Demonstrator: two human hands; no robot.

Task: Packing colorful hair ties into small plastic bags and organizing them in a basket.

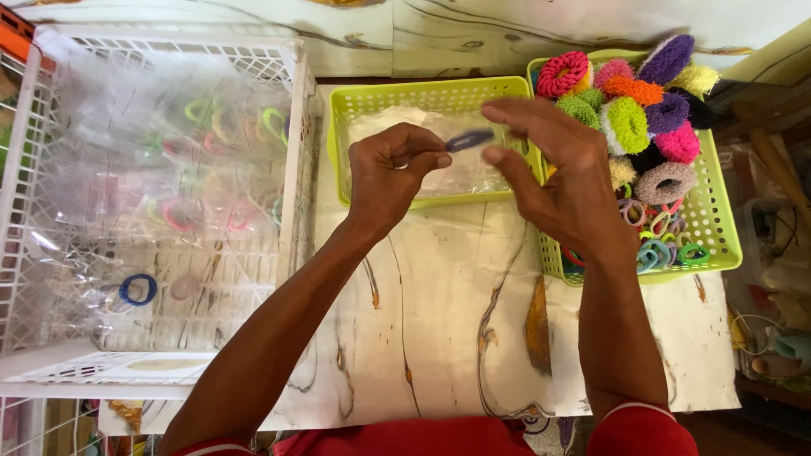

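1. just one view, a head-worn cam; looks steeply down over the person's own forearms onto the marbled table
2. pretty close in; the baskets run past the frame edges

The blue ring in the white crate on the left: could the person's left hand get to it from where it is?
Probably yes. The blue ring lies in the open-topped white crate, seemingly inside a clear bag. The left hand is beside the crate but pinches a dark hair tie, so its fingers are occupied.

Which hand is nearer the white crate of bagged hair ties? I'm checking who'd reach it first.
Left. The left hand is just right of the white crate, over the small green basket; the right hand is farther right, beside the scrunchie basket.
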